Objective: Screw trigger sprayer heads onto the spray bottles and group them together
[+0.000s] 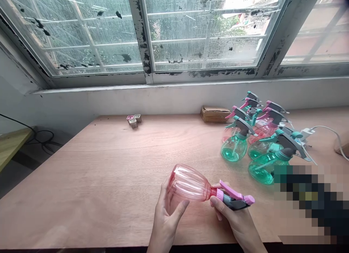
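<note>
A clear pink spray bottle (191,184) lies on its side between my hands, above the front of the table. My left hand (169,213) cups its rounded base, fingers behind and thumb along the near side. At the neck, my right hand (229,213) grips the pink collar with thumb and fingers. The pink and grey spray head (236,196) sits at the neck and points right; whether it is screwed down fully I cannot tell. No liquid shows in this bottle.
Several green and pink spray bottles (233,149) stand at the right, some holding green liquid. Behind them lies a cardboard box (215,114). Small printed blocks (133,121) sit at the back left. A white cable with a plug (307,133) runs at right. A blurred dark patch covers the lower right.
</note>
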A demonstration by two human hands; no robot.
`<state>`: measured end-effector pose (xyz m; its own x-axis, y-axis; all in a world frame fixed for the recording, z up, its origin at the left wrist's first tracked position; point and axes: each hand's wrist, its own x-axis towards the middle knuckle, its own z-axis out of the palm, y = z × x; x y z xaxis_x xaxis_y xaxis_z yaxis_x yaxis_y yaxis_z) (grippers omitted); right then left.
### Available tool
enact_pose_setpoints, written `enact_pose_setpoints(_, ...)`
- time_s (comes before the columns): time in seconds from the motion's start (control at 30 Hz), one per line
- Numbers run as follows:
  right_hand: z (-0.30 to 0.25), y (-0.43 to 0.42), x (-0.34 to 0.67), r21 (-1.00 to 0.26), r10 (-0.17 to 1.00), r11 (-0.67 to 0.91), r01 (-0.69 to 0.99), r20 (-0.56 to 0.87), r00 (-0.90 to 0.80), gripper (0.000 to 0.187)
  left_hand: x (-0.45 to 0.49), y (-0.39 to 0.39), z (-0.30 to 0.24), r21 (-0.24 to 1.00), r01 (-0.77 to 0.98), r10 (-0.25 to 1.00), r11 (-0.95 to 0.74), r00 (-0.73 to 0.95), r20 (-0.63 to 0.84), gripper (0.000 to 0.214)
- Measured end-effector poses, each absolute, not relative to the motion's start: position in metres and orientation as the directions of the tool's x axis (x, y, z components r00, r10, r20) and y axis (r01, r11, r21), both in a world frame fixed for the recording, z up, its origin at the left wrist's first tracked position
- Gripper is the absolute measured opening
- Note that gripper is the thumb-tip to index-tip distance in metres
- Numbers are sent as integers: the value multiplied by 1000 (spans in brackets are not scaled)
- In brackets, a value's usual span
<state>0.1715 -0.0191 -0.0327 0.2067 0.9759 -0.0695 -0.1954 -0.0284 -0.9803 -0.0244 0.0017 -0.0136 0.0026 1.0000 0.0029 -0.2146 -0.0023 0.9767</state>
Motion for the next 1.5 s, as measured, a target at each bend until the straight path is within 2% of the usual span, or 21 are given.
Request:
enact_pose_setpoints(0.17,-35,-19,172,-972,974,-24,-235,-75,212,40,-25,2,-17,984,-178,1000,-17,-12,15,67)
enact_pose_setpoints(0.53,-32,-20,171,-987,985,-11,-162,-38,170,37,-24,-2,-10,975,-219,999,22,-19,-27,65)
enact_pose_setpoints(0.9,-34,-20,173,-988,982,-38,-149,-65,180,38,-25,2,-24,980,-192,998,-53,-25,49,66)
enact_pose_setpoints(1.03,-34,-20,172,-988,984,-15,-154,-42,175,36,-25,-1,-19,980,-194,999,-37,26,43,72)
enact_pose_setpoints(1.33,-31,-21,169,-991,978,4,-131,-24,209,31,-23,-4,-17,976,-216,999,-32,5,34,76)
enact_pose_setpoints(1.5,-32,-22,167,-995,979,10,-103,-11,203,27,-22,-3,-15,968,-247,999,-41,-19,38,69)
